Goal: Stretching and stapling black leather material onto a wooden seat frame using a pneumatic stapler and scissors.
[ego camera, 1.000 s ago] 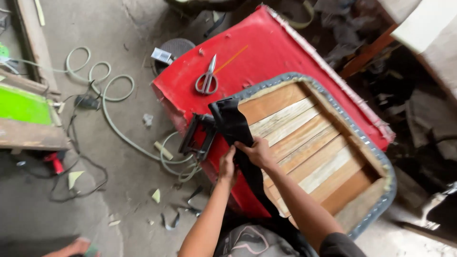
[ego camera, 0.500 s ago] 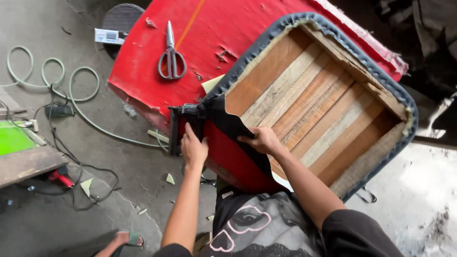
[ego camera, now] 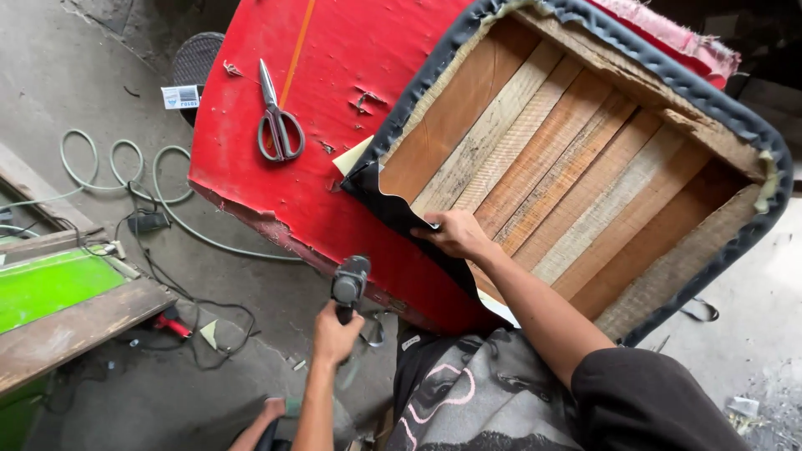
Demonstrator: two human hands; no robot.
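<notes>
A black staple gun [ego camera: 349,286] is gripped by its handle in the left hand [ego camera: 336,334], the fingers wrapped tight around it, with its head pointing up and away from the person toward the near edge of the red upholstered panel [ego camera: 334,92]. Its long axis runs roughly upright in the head view, handle low and nose high. It is judged to be a rigid, fairly heavy tool (a hose seems to trail from below, though this cannot be made out clearly), best held at the handle as it is now.

The right hand [ego camera: 455,234] is pressed flat, fingers curled over, on a strip of black fabric [ego camera: 393,209] at the near-left edge of the wooden frame [ego camera: 568,167]. The fabric is pinned against the frame's rim rather than pinched; it is soft and limp, and is judged to slip or wrinkle unless kept taut close to the point of fastening. The strip runs along that edge, from the frame's left corner down toward the person.

The frame, slatted inside and rimmed with dark piping, lies tilted across the red panel. A pair of scissors [ego camera: 277,125] is left on the red surface near its far-left corner, blades pointing away. Coiled hose [ego camera: 125,167] lies on the concrete floor [ego camera: 100,75] to the left, beside a green board [ego camera: 46,288].
</notes>
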